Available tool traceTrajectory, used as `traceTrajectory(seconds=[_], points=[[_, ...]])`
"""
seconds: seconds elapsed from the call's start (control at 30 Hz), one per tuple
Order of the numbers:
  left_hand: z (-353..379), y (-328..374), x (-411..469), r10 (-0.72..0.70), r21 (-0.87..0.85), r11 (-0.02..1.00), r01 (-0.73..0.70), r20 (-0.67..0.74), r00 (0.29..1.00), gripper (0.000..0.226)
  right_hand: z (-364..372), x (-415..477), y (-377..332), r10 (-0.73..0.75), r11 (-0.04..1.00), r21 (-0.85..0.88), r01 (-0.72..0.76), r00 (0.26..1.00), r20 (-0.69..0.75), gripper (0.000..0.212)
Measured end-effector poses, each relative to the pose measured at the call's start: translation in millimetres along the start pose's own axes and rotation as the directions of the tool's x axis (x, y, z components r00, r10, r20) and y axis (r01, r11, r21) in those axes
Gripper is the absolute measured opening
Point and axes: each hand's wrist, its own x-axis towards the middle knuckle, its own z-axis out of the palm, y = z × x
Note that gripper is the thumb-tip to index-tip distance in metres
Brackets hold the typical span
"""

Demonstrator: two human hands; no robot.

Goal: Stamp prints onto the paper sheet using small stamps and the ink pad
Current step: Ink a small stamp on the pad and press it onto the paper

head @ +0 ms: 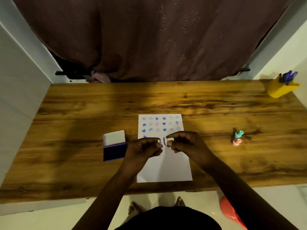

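A white paper sheet [167, 165] lies on the wooden table [83, 113], with several rows of blue prints across its top part. Above the sheet's middle my right hand [184, 143] pinches a small pale stamp [168, 140] whose blue inked face points left. My left hand [146, 146] is closed just left of it, fingertips on a small pale piece [159, 140], likely the stamp's cap. An ink pad [114, 151] sits left of the sheet, its white lid [114, 137] standing up and the dark blue pad showing.
Two more small stamps, a teal one [239, 133] and a pink one [237, 142], lie to the right of the sheet. A yellow holder [280, 89] with blue pens stands at the far right corner. A curtain hangs behind the table. An orange object [230, 211] is on the floor.
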Motion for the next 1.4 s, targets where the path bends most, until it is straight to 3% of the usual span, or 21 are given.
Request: traceTrajectory(seconds=[0.3,0.5,0.67,0.77,0.87,0.97,1.17,1.4], points=[[48,0,5,0.061,0.067,0.995,-0.069,0.105,0.993,0.04,-38,-27,18,-0.084,0.996,-0.028,0.083,0.995,-0.048,0.027],[69,-7,5,0.041,0.094,0.994,-0.056,0.155,0.987,0.028,-65,-41,29,-0.019,0.997,-0.075,0.019,1.0,-0.006,0.016],[95,-18,4,-0.014,0.12,0.993,-0.011,0.206,0.978,0.032,-90,-56,39,0.009,0.988,-0.152,-0.01,1.0,-0.006,0.009],[116,-26,11,-0.036,0.249,0.968,-0.018,0.211,0.977,0.029,-108,-62,49,-0.005,0.972,-0.236,-0.01,0.998,-0.063,0.01],[130,-35,22,-0.08,0.407,0.913,0.011,0.153,0.985,0.021,-118,-65,62,-0.039,0.867,-0.497,-0.04,0.988,-0.149,0.014],[135,-40,29,-0.097,0.456,0.889,0.047,0.087,0.991,0.019,-124,-65,76,-0.035,0.728,-0.682,-0.065,0.991,-0.132,0.022],[134,-44,33,-0.112,0.438,0.895,0.091,0.023,0.993,0.014,-125,-62,96,0.08,0.617,-0.777,-0.128,0.992,-0.1,0.035],[138,-45,36,-0.118,0.439,0.893,0.1,0.014,0.993,0.018,-129,-59,102,0.056,0.607,-0.791,-0.077,0.997,-0.054,0.041]])
